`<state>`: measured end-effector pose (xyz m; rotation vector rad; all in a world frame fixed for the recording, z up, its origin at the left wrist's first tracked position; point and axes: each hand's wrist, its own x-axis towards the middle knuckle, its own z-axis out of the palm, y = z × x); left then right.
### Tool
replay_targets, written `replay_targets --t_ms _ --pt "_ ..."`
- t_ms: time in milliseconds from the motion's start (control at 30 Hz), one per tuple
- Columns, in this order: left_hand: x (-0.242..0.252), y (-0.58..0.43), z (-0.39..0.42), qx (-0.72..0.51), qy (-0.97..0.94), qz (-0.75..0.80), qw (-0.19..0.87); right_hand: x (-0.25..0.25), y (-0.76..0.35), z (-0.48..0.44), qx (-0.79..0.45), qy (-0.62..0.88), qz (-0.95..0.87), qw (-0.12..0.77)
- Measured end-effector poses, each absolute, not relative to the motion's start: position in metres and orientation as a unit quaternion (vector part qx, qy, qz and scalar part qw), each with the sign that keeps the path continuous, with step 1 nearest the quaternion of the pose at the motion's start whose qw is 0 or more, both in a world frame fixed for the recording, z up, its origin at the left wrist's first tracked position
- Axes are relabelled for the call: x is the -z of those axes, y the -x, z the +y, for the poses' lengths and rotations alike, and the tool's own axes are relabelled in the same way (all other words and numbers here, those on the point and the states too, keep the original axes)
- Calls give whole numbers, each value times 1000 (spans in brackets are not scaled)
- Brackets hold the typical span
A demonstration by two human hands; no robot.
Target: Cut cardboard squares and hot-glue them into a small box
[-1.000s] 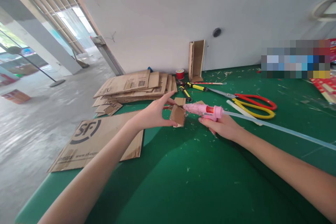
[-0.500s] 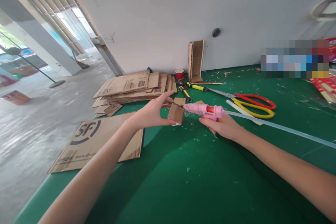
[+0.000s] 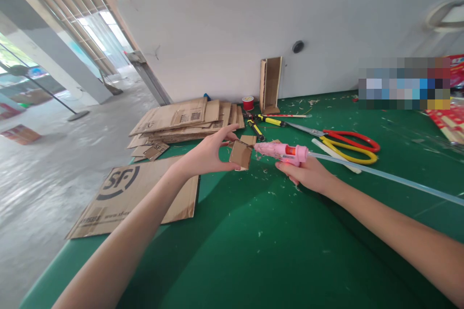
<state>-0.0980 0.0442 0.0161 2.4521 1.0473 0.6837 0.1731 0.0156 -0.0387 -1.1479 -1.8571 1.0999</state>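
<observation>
the handle of the pink glue gun (image 3: 279,151) is mostly hidden by the right hand (image 3: 311,172), wrapped around it, and the clear glue stick (image 3: 384,178) at its rear is cut off by the right edge. some fingers of the left hand (image 3: 210,154) are lost behind the small cardboard piece (image 3: 240,155), pinched between thumb and fingers above the green tabletop (image 3: 232,256). the gun's nozzle points left at this piece; contact is hard to make out. its barrel lies crosswise, nearly level, left of the scissors (image 3: 348,146).
</observation>
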Motion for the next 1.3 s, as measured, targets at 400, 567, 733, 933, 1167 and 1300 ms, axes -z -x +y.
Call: replay_targets --t_ms 400,567,733,933,1167,1300 --pt "-19 101 46 -230 -884 369 168 36 -171 15 -409 458 -713 337" --pt "-22 101 46 -218 -894 366 135 35 -172 15 -410 479 -710 313" --pt "-24 101 46 -217 -901 357 115 36 -173 15 -408 480 -710 316" --pt "-25 101 45 -192 -899 378 104 40 -174 17 -406 474 -711 324" --pt "-21 101 46 -189 -907 366 90 48 -174 18 -443 493 -656 361" --pt "-20 100 46 -193 -908 363 85 46 -173 18 -454 485 -641 384"
